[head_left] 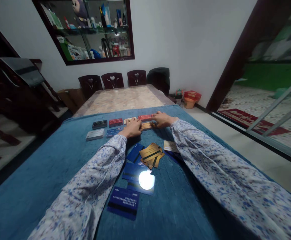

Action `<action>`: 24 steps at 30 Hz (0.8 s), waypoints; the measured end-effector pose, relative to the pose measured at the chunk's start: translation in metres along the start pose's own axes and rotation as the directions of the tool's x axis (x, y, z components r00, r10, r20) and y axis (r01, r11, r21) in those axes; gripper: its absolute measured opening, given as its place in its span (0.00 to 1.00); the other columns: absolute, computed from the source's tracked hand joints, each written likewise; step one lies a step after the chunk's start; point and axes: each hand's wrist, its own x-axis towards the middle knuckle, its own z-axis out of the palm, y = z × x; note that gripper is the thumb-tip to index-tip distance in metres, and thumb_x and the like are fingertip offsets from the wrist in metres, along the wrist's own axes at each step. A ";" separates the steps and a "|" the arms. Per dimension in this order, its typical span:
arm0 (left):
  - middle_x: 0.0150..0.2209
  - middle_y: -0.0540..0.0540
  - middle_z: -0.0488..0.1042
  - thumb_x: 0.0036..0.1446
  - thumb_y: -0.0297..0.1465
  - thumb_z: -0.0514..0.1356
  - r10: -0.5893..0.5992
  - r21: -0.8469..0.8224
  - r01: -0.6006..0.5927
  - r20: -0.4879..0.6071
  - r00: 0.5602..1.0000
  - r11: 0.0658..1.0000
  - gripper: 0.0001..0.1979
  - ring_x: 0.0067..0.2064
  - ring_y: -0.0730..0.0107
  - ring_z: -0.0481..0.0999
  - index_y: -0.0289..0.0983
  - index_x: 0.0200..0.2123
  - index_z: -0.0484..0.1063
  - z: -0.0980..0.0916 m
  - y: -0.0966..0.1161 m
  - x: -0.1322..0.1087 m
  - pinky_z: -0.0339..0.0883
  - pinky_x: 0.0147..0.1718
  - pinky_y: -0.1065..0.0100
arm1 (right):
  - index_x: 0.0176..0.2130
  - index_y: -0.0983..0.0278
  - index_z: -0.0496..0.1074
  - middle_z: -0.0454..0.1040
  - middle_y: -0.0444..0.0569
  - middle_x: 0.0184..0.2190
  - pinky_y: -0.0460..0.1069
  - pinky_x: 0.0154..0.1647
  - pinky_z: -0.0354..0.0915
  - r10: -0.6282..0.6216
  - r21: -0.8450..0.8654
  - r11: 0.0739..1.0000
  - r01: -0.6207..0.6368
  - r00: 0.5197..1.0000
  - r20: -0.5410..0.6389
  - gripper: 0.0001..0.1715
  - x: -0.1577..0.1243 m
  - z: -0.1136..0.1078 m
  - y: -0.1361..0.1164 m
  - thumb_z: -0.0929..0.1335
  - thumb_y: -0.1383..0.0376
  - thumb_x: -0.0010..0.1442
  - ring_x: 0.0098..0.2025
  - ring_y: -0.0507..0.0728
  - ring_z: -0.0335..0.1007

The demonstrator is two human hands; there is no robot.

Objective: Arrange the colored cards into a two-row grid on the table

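A stack of gold cards [146, 126] lies on the blue cloth between my two hands. My left hand [132, 128] is bent beside its left end, fingers curled and partly hidden. At the right end, my right hand [162, 119] presses in with bent fingers, its fingertips also close to a red card stack [145, 117] behind. A cream card stack [127, 120] shows past my left fingers. Further left sit another red stack [115, 122], a black stack [99, 124], a blue stack [113, 132] and a silver-grey stack [94, 134].
Loose gold cards [151, 152] overlap nearer me, with blue cards [124, 201] below them, one under a bright glare. A pale card [170, 146] lies by my right sleeve. Beyond the blue cloth [67, 166] are the marble-patterned tabletop [125, 97] and several dark chairs [112, 80].
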 end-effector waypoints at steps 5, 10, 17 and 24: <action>0.59 0.34 0.70 0.61 0.32 0.57 0.005 0.011 -0.004 -0.075 0.997 1.000 0.18 0.61 0.44 0.64 0.37 0.54 0.71 -0.004 0.002 -0.012 0.57 0.57 0.41 | 0.60 0.61 0.72 0.71 0.59 0.59 0.56 0.47 0.61 0.010 0.002 1.000 -0.010 1.000 -0.003 0.29 -0.012 -0.009 -0.006 0.68 0.66 0.59 0.57 0.68 0.61; 0.58 0.34 0.71 0.62 0.31 0.56 0.017 0.013 -0.015 -0.114 0.993 1.000 0.18 0.61 0.45 0.64 0.37 0.54 0.71 -0.010 0.006 -0.024 0.57 0.57 0.42 | 0.55 0.61 0.76 0.74 0.58 0.55 0.53 0.46 0.58 -0.004 0.023 1.000 0.006 0.998 -0.069 0.21 -0.025 -0.017 -0.015 0.68 0.64 0.63 0.55 0.65 0.61; 0.56 0.36 0.73 0.63 0.29 0.55 0.033 -0.009 -0.035 -0.183 0.983 0.999 0.14 0.60 0.48 0.64 0.37 0.51 0.73 -0.016 0.010 -0.042 0.55 0.58 0.44 | 0.42 0.63 0.80 0.78 0.57 0.48 0.53 0.41 0.53 -0.002 0.025 1.000 0.007 0.984 -0.180 0.14 -0.043 -0.027 -0.029 0.64 0.67 0.66 0.50 0.63 0.62; 0.53 0.37 0.74 0.64 0.29 0.55 0.004 -0.071 -0.021 -0.223 0.975 0.997 0.12 0.59 0.49 0.64 0.39 0.47 0.75 -0.019 0.013 -0.066 0.52 0.57 0.44 | 0.38 0.63 0.79 0.78 0.57 0.42 0.53 0.40 0.51 -0.025 0.056 0.997 0.044 0.952 -0.305 0.13 -0.058 -0.023 -0.038 0.64 0.66 0.66 0.46 0.62 0.61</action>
